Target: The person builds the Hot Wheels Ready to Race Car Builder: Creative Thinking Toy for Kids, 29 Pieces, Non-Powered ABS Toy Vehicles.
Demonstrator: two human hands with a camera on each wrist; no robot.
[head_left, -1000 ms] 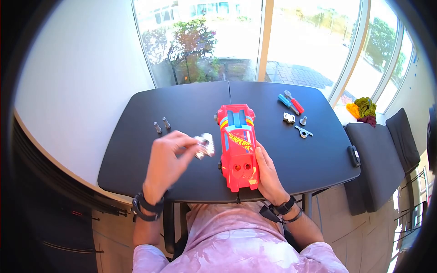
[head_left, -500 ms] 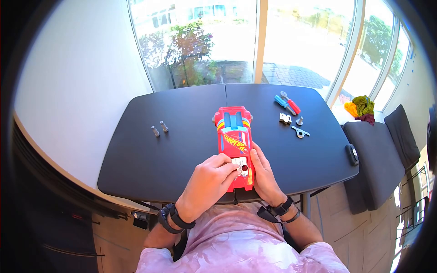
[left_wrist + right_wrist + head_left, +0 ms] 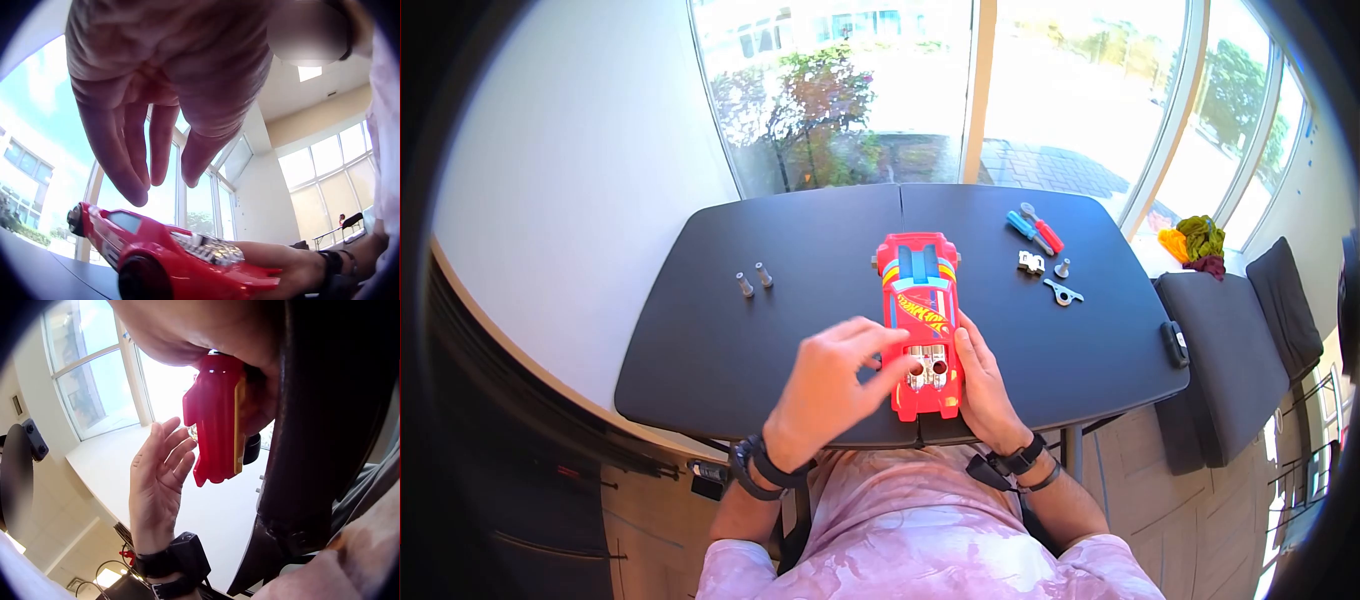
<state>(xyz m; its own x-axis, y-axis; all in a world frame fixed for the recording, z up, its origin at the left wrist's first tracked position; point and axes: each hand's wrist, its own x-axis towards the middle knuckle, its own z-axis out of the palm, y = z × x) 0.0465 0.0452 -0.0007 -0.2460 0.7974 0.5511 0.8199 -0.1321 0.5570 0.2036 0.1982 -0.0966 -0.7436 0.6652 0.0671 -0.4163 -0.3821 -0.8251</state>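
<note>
A red toy car (image 3: 920, 310) with yellow lettering lies lengthwise in front of the person, its rear end toward them. The right hand (image 3: 990, 395) grips it along its right side, thumb on top. Set in the rear of the body is a silver engine piece (image 3: 927, 367) with two round holes, seen as a chromed block (image 3: 209, 249) in the left wrist view. Just above the car's left side, the left hand (image 3: 825, 385) hovers with fingers and thumb spread apart, nothing between them. In the right wrist view the car's red underside (image 3: 219, 419) shows below the right hand.
Two grey pegs (image 3: 754, 280) stand on the black table (image 3: 690, 350) at left. At right lie a blue-handled tool (image 3: 1028, 230), a red-handled tool (image 3: 1048, 236), a silver block (image 3: 1030, 262), another grey peg (image 3: 1062, 268) and a silver bracket (image 3: 1063, 292). A black device (image 3: 1175, 342) sits at the right edge.
The left hand brought the silver engine piece from the left onto the car's rear, let go of it and drew back slightly. The right hand keeps its grip on the car.
</note>
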